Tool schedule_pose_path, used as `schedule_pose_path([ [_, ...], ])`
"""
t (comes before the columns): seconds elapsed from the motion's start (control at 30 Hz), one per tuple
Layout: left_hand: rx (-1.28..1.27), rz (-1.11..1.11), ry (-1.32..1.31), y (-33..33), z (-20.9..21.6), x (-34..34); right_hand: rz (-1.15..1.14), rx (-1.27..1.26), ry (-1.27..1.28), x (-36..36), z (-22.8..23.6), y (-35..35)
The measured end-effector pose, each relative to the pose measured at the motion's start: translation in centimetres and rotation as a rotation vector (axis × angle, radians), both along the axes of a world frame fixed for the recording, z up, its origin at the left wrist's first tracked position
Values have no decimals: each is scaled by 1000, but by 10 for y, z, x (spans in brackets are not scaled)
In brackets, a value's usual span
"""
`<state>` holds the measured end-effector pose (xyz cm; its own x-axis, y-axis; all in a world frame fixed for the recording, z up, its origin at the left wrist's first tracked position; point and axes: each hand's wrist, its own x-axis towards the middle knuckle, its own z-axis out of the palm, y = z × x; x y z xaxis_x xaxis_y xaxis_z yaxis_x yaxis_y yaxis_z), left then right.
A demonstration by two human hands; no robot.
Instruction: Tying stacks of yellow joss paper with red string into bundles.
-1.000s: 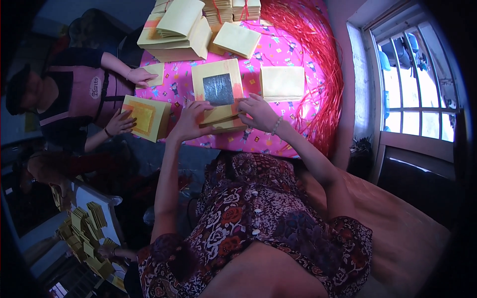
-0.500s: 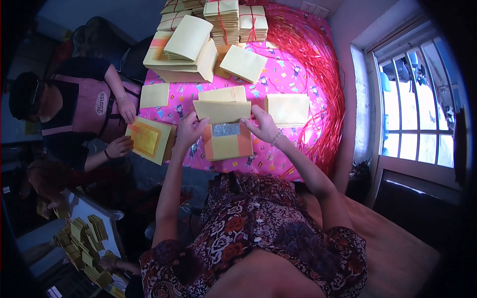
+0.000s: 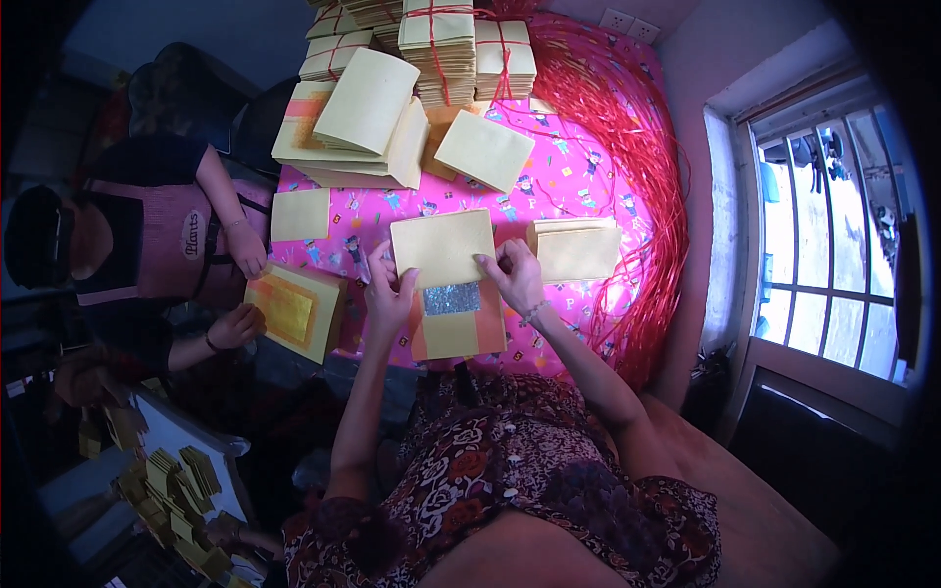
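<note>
A pale yellow sheet of paper is held by its two sides, its plain face up. My left hand pinches the lower left corner between thumb and fingers. On the lower right edge, my right hand grips the same sheet with thumb and curled fingers. Beneath it lies a paper stack with orange side bands and a silver patch, its far part hidden by the sheet. Just right of my right hand sits a low pile of folded yellow paper.
Tall yellow paper bundles tied with red string stand at the back. Long red strings run down the right side of the pink tablecloth. At left, a co-worker's hands hold paper with a gold square.
The sheet, tilted and creased before, now lies flatter with its broad plain face showing. My fingers have moved down along its sides. The whole view has shifted slightly.
</note>
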<state>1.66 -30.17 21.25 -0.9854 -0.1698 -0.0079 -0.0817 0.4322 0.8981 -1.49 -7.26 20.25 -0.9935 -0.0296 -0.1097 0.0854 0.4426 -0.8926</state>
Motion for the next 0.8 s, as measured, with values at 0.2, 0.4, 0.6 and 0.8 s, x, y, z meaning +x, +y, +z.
schedule_pose_path([
  [0.2,-42,-8,-15,4,8,-5,17,51,-3,-4,-3,1],
  [0.4,-144,-15,-33,1,6,-5,36,92,-29,-8,-3,0],
  [0.6,-175,0,-49,2,6,-6,49,145,-89,-10,-3,0],
  [0.8,-248,17,-77,4,5,-5,51,156,-101,-11,-4,-2],
])
